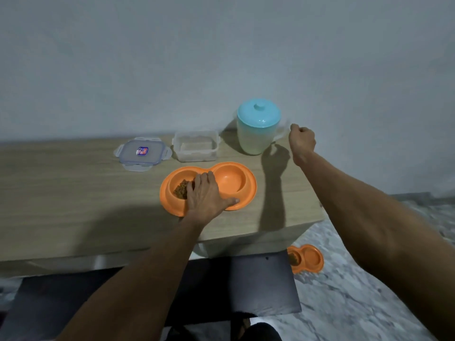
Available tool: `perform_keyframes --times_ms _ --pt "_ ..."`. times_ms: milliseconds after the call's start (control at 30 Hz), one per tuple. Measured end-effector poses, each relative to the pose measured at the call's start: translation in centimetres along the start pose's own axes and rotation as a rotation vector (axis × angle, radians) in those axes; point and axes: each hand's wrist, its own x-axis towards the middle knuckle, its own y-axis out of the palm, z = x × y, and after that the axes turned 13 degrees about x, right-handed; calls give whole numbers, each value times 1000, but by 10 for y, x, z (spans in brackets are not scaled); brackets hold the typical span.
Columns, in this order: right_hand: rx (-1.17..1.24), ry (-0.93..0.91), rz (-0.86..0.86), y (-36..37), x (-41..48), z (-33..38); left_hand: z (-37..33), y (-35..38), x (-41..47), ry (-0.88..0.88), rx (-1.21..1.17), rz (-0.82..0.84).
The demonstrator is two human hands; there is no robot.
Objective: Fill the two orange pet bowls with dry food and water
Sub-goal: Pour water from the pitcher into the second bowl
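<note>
Orange plastic double pet bowl (pixel 229 183) (light, slippery) sits pinned under the flat, open left hand (pixel 205 195). The right hand (pixel 302 140), curled shut, seems to grip the handle of the translucent, teal-lidded water jug (pixel 257 127), likely heavy.

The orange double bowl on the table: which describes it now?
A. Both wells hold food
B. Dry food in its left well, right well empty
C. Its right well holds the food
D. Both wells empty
B: the orange double bowl holds brown kibble in its left well only; the right well looks bare.
</note>
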Motion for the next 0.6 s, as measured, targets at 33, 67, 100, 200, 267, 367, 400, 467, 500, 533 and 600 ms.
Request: perform_keyframes --times_ms 33,67,100,200,267,367,400,467,500,533,600 --pt "27 8 13 3 6 2 -1 2 0 -6 1 -6" --pt "55 18 23 5 12 4 -1 4 0 -11 1 -10" --pt "81 38 33 7 18 6 -2 6 1 -15 -3 -10" --pt "171 87 51 16 37 5 -1 9 3 -19 -31 -8" --pt "228 113 79 23 46 2 0 13 5 -17 -47 -9" --pt "265 111 146 32 47 1 1 18 9 -23 -59 -6" --pt "271 110 157 35 47 1 0 18 10 -24 -56 -1" --pt "297 115 150 39 46 0 1 20 12 -14 -42 7" --pt "310 122 142 41 45 0 1 20 13 -7 -37 9" --pt "325 127 126 43 45 -1 1 20 13 -2 -35 10" --pt "349 149 97 45 44 1 1 21 14 2 -36 4"
